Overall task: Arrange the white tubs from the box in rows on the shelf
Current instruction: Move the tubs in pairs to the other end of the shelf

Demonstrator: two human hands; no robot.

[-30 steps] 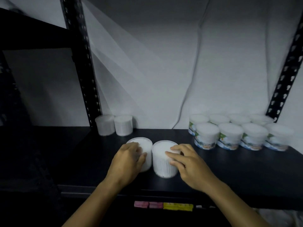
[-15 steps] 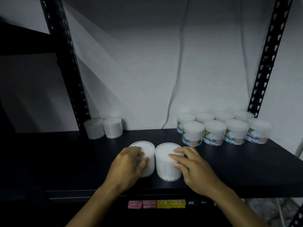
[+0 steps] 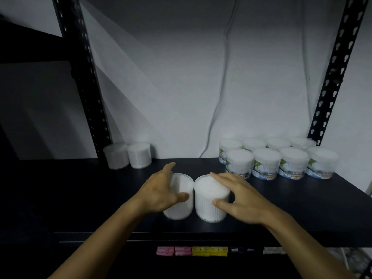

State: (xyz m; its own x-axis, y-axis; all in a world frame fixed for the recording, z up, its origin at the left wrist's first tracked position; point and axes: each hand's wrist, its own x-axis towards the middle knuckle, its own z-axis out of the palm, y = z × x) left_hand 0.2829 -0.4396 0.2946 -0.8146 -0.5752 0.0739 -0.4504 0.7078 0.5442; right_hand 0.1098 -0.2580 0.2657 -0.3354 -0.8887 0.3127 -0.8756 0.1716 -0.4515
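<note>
The left hand (image 3: 161, 193) was laid against the left tub (image 3: 180, 200), its fingers nearly straight over the far side and its thumb pressed on the near rim. The right hand (image 3: 234, 198) was spread over the right tub (image 3: 210, 200), fingers resting across the lid, thumb set on the wall at 5 o'clock of it. Both tubs stood upright and touching near the front edge of the black shelf (image 3: 100, 198); white, closely packed contents showed through their clear walls. At 10 o'clock from the hands, two plain tubs (image 3: 127, 155) stood side by side against the wall. At 2 o'clock, labelled tubs (image 3: 279, 158) were ranged in two rows of four, each tub filled with white. Coloured tags (image 3: 193, 251) were seen below the shelf edge at 6 o'clock.
</note>
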